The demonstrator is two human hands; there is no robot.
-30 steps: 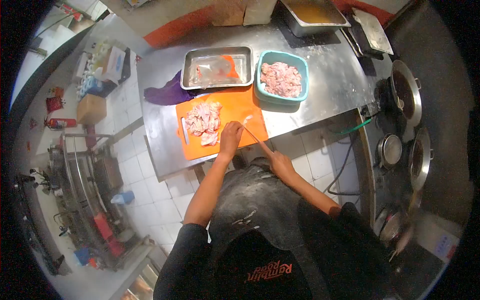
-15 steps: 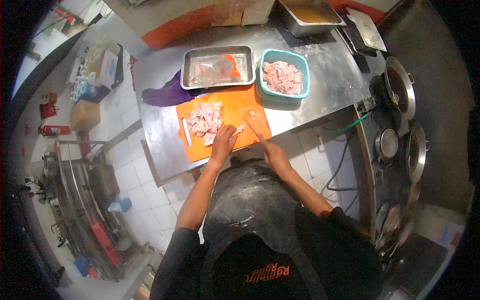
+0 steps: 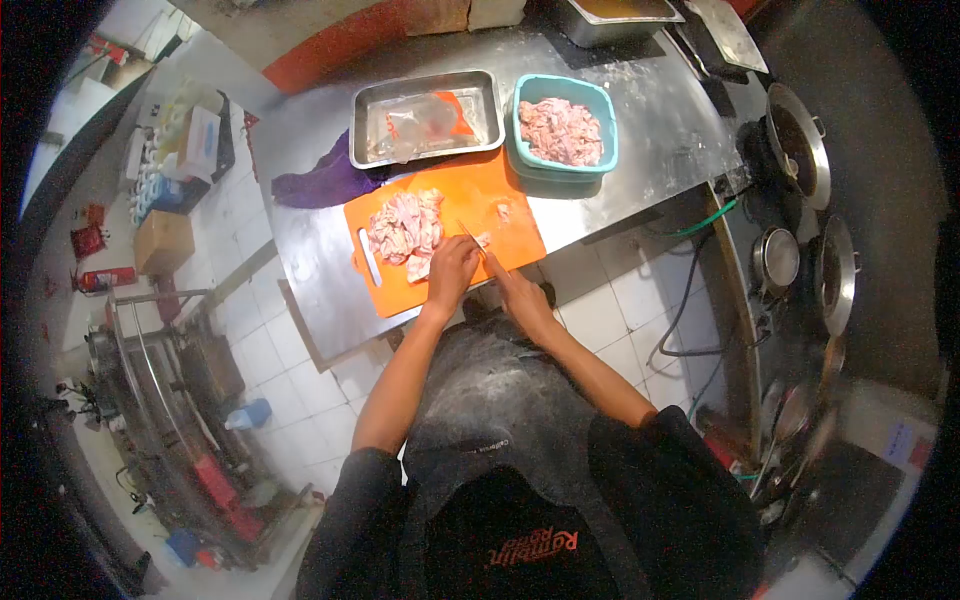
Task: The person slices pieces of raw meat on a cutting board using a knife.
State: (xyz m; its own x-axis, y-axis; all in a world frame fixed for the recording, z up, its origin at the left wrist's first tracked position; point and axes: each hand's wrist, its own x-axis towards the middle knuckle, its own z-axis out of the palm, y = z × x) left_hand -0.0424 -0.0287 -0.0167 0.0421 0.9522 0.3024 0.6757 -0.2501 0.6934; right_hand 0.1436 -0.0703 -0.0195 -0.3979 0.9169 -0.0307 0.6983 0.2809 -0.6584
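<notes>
A pile of pale pink raw meat, possibly chicken, lies on the left half of an orange cutting board. My left hand is closed over a strip of meat just right of the pile, its fingers bent. My right hand is wrapped round the handle of a knife. The blade points up and left, right beside my left fingertips, over the strip. A small bit of meat sits apart near the board's right side. My own fingers partly hide the held strip.
Behind the board stand a steel tray with a plastic bag in it and a teal tub of meat pieces. A purple cloth lies at the left. Woks line the stove at right. The steel table ends close to my body.
My right hand has brought the knife left, from the board's right side to beside my left fingers. My left hand stays over the strip. The whole view has shifted slightly.
</notes>
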